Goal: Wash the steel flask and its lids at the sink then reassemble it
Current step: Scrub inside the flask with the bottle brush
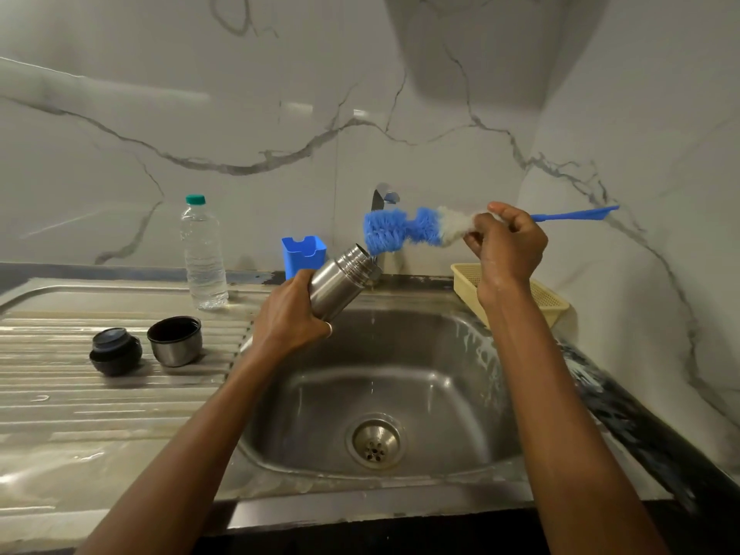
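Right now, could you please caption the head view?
Over the sink, left hand tilts the flask, right hand holds a brush near its mouth; two lids sit on the drainboard.

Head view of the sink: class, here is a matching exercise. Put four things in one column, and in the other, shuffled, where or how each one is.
Things:
1 steel flask
2 bottle brush
3 steel cup lid
4 water bottle

Places or states:
A standing upright, green cap on
B gripped by the right hand
C mouth-up on the drainboard
D held tilted by the left hand over the sink

Pairs: 1-D, 2-B, 3-C, 4-A
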`<state>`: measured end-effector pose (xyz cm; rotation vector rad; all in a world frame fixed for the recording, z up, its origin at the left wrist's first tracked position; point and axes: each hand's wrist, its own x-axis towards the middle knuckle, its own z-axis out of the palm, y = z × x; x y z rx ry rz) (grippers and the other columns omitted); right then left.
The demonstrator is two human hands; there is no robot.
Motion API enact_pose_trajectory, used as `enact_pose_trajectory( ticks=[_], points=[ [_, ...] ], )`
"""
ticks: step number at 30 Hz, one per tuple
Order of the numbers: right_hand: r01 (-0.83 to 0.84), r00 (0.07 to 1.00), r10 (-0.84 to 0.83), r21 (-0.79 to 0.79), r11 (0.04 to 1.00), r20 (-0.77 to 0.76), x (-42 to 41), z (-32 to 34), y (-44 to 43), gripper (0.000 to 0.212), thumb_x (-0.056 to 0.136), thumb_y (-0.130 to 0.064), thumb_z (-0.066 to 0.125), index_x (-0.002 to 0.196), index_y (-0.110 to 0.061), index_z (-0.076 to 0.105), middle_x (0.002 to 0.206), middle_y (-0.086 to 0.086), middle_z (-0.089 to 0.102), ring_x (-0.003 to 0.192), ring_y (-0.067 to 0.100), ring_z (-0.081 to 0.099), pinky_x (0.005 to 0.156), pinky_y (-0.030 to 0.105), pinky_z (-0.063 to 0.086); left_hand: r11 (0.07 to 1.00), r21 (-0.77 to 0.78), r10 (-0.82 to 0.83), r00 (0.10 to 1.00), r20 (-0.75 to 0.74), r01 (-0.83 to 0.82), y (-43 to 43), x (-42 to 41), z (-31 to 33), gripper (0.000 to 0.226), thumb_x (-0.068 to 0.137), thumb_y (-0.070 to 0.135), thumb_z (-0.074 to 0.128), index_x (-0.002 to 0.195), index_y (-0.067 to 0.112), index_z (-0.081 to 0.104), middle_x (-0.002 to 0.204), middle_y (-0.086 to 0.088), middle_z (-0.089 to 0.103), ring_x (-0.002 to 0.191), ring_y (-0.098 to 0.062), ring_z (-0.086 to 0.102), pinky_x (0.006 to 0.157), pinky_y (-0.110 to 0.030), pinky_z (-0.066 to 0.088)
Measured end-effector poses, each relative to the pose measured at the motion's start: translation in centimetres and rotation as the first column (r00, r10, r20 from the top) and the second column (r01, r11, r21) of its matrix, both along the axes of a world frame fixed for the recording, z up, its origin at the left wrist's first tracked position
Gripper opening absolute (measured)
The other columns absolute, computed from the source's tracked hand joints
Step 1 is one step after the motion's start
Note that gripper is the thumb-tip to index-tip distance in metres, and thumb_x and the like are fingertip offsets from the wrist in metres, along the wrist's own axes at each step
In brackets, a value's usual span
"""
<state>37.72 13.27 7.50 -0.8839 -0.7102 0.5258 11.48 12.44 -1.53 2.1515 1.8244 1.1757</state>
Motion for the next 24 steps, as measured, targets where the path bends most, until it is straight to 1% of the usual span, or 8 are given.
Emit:
enact_pose_trajectory(
  ticks=[2, 4, 6, 9, 13, 16, 18, 24],
  points=[
    [-0.005, 0.998, 0.006, -0.016, 1.000, 0.062, -0.5, -0.2, 0.0, 0.026, 0.081, 0.000, 0.073, 0.106, -0.008, 0.074, 0.108, 0.004, 0.071, 0.093, 0.017, 0.073, 0.070, 0.029, 0.063, 1.000, -0.014, -0.006, 1.000, 0.001, 0.006, 0.2, 0.2, -0.4, 0.079, 0.064, 0.019, 0.089, 0.133, 0.012, 0.053, 0.113, -0.011, 0.066, 0.088, -0.020, 0.055, 0.072, -0.031, 0.042],
    [0.011, 0.991, -0.008, -0.022, 1.000, 0.134, -0.7, -0.4, 0.1, 0.025, 0.081, -0.001, 0.073, 0.105, -0.009, 0.074, 0.109, 0.004, 0.070, 0.090, 0.016, 0.072, 0.069, 0.028, 0.063, 1.000, -0.023, -0.004, 1.000, 0.005, 0.004, 0.5, 0.4, -0.7, 0.079, 0.064, 0.019, 0.089, 0.133, 0.012, 0.052, 0.114, -0.012, 0.066, 0.091, -0.024, 0.059, 0.073, -0.033, 0.046],
    [0.037, 0.979, -0.033, -0.016, 0.999, 0.199, -0.7, -0.3, 0.2, 0.024, 0.080, -0.003, 0.073, 0.103, -0.011, 0.075, 0.106, 0.003, 0.071, 0.089, 0.015, 0.072, 0.070, 0.030, 0.063, 1.000, -0.023, 0.000, 1.000, 0.003, 0.000, 0.7, 0.5, -1.1, 0.079, 0.063, 0.020, 0.089, 0.133, 0.013, 0.052, 0.114, -0.013, 0.067, 0.093, -0.029, 0.062, 0.076, -0.037, 0.052],
    [0.072, 0.957, -0.065, -0.016, 0.997, 0.282, -0.4, -0.3, 0.5, 0.024, 0.078, -0.005, 0.072, 0.099, -0.014, 0.075, 0.098, -0.004, 0.072, 0.089, 0.016, 0.072, 0.074, 0.034, 0.064, 1.000, -0.024, 0.013, 1.000, -0.007, -0.013, 0.9, 0.8, -1.6, 0.081, 0.063, 0.020, 0.089, 0.133, 0.014, 0.050, 0.116, -0.012, 0.066, 0.094, -0.028, 0.062, 0.076, -0.037, 0.052],
    [0.095, 0.939, -0.085, -0.015, 0.995, 0.332, -0.1, -0.4, 0.8, 0.023, 0.076, -0.008, 0.072, 0.097, -0.017, 0.075, 0.096, -0.011, 0.071, 0.094, 0.015, 0.071, 0.082, 0.039, 0.063, 1.000, -0.019, -0.014, 1.000, 0.019, 0.014, 1.3, 1.2, -2.1, 0.080, 0.062, 0.017, 0.088, 0.133, 0.013, 0.051, 0.116, -0.012, 0.065, 0.090, -0.024, 0.057, 0.073, -0.034, 0.045],
    [0.105, 0.922, -0.092, -0.013, 0.994, 0.375, 0.0, -0.6, 0.8, 0.022, 0.075, -0.010, 0.072, 0.094, -0.021, 0.073, 0.094, -0.014, 0.070, 0.099, 0.017, 0.070, 0.085, 0.041, 0.062, 1.000, -0.019, -0.024, 0.999, 0.041, 0.025, 1.4, 1.7, -2.7, 0.080, 0.061, 0.017, 0.088, 0.131, 0.014, 0.051, 0.114, -0.011, 0.065, 0.094, -0.027, 0.061, 0.077, -0.039, 0.052],
    [0.105, 0.913, -0.093, -0.008, 0.994, 0.397, 0.1, -0.5, 0.7, 0.021, 0.073, -0.013, 0.071, 0.091, -0.024, 0.072, 0.091, -0.017, 0.069, 0.099, 0.017, 0.070, 0.086, 0.042, 0.061, 1.000, -0.012, -0.025, 0.998, 0.064, 0.026, 1.4, 1.9, -2.9, 0.078, 0.060, 0.017, 0.088, 0.129, 0.015, 0.051, 0.111, -0.009, 0.065, 0.092, -0.028, 0.061, 0.077, -0.042, 0.055],
    [0.096, 0.852, -0.111, 0.055, 0.994, 0.512, 0.1, 0.0, 0.1, 0.023, 0.077, -0.010, 0.071, 0.098, -0.019, 0.073, 0.091, -0.020, 0.068, 0.097, 0.011, 0.068, 0.084, 0.040, 0.061, 0.999, -0.020, -0.049, 0.994, 0.095, 0.051, 1.5, 2.0, -3.6, 0.078, 0.063, 0.013, 0.088, 0.131, 0.013, 0.051, 0.110, -0.008, 0.063, 0.090, -0.021, 0.057, 0.073, -0.032, 0.045]
  ],
)
